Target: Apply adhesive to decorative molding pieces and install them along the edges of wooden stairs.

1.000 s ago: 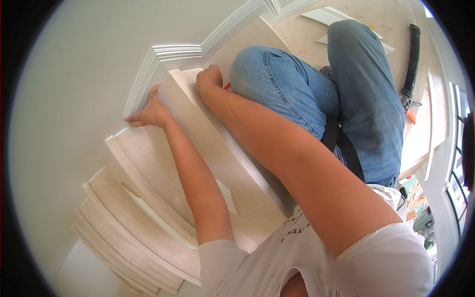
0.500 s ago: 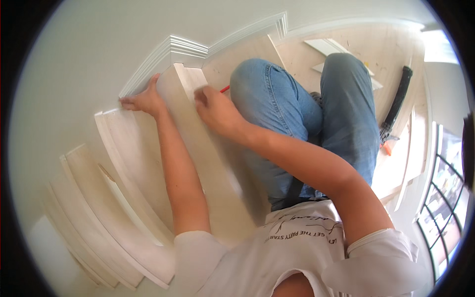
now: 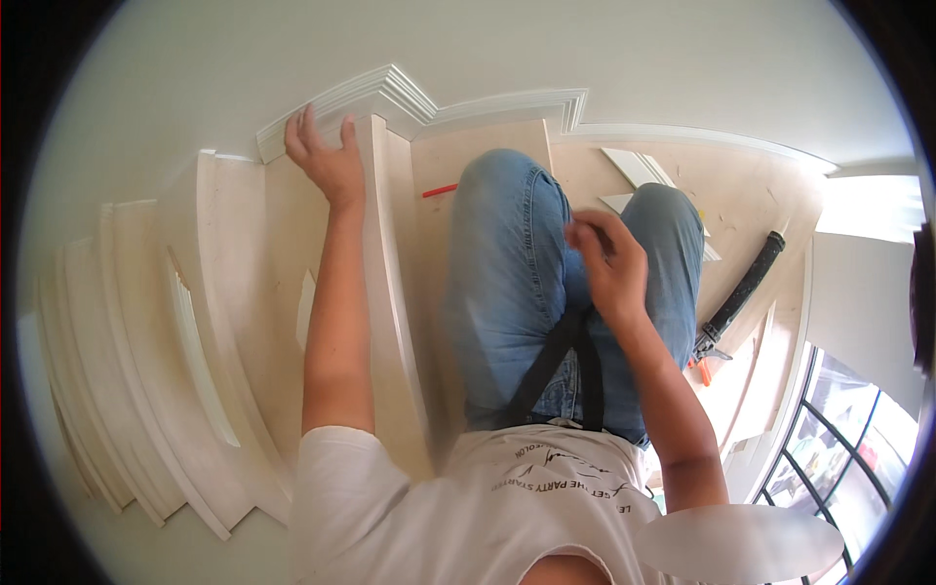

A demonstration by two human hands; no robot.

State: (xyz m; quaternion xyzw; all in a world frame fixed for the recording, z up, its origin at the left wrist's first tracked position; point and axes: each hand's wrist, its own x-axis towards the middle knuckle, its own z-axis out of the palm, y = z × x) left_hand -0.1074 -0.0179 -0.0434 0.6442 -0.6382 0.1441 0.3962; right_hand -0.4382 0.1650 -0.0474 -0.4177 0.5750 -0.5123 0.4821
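Note:
My left hand (image 3: 327,161) is open, its fingers spread against or just in front of the white ridged skirting moulding (image 3: 341,100) that steps along the wall above the stairs. I cannot tell whether the fingertips touch it. My right hand (image 3: 614,268) is over my jeans between the knees, with fingers curled together. Whatever it may hold is hidden. A thin red stick, pencil-like (image 3: 440,191), lies on the pale stair tread (image 3: 429,156) beside my left knee.
Pale stair steps (image 3: 229,283) descend to the left, with a white moulding strip (image 3: 200,351) on one. Cut moulding pieces (image 3: 639,168) lie beyond my knees. A long black tool (image 3: 746,292) with an orange part rests at right, near a black-barred window (image 3: 829,439).
My right hand has moved away from the step edge, back to the right over my lap. My left hand has lifted from its flatter position by the moulding's end. The view has turned.

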